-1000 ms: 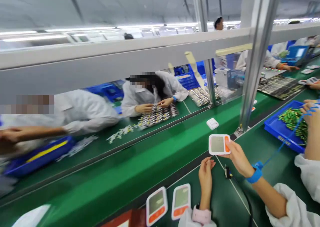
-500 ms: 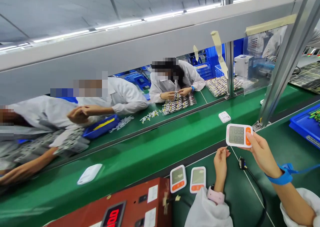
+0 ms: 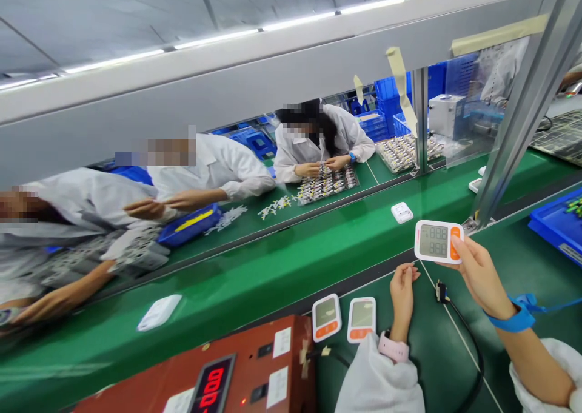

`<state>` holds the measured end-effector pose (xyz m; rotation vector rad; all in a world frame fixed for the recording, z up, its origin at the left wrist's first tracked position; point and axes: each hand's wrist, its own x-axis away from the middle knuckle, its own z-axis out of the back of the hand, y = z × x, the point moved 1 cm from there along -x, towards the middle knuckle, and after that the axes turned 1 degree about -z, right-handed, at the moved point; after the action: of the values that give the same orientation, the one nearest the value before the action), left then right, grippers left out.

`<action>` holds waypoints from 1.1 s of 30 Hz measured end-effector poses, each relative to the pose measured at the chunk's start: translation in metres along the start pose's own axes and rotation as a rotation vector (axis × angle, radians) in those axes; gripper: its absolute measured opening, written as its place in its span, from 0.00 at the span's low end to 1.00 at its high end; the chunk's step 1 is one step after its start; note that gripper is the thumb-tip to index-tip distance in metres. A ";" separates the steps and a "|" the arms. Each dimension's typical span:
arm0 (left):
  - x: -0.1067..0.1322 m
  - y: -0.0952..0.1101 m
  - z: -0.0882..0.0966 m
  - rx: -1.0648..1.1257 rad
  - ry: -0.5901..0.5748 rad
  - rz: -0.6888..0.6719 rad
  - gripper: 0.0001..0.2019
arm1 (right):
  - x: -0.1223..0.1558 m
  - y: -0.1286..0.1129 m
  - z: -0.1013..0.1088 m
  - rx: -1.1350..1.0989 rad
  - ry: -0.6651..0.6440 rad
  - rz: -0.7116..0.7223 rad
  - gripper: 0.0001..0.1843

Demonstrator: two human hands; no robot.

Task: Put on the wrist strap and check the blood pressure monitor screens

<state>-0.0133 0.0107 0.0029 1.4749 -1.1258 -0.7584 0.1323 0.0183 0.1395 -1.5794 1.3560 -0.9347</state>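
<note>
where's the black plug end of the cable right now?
Head view, lower right: the black plug lies on the green mat between the left hand and the right hand, below the held white-and-orange display unit.

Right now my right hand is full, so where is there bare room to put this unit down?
Bare green mat lies between the left hand and the black cable, below the held unit. The conveyor belt is open between two white covers. Crowded: the two units beside the red box.

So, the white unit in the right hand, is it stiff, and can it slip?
The unit looks like a rigid plastic shell, so probably stiff. The right hand pinches only one edge, which suggests it is light. Its smooth face may be slippery.
</note>
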 end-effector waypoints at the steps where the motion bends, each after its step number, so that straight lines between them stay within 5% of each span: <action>1: 0.000 0.000 0.000 0.001 -0.003 0.002 0.17 | 0.000 0.000 0.000 0.000 -0.002 0.004 0.23; 21: -0.009 -0.015 0.006 -0.023 0.003 -0.044 0.20 | -0.002 -0.006 0.007 -0.051 0.089 0.033 0.24; 24: -0.013 -0.019 0.009 -0.015 -0.013 -0.036 0.22 | 0.001 -0.004 0.037 -0.151 0.245 0.050 0.21; 28: -0.020 -0.027 0.013 -0.004 -0.018 -0.021 0.24 | -0.003 -0.002 0.108 -0.096 0.508 0.146 0.22; 33: -0.026 -0.036 0.016 0.009 -0.023 -0.011 0.25 | -0.020 -0.027 0.193 0.516 0.993 0.376 0.28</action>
<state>-0.0280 0.0279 -0.0381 1.4840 -1.1409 -0.7808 0.3170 0.0640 0.0911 -0.3995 1.7539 -1.7453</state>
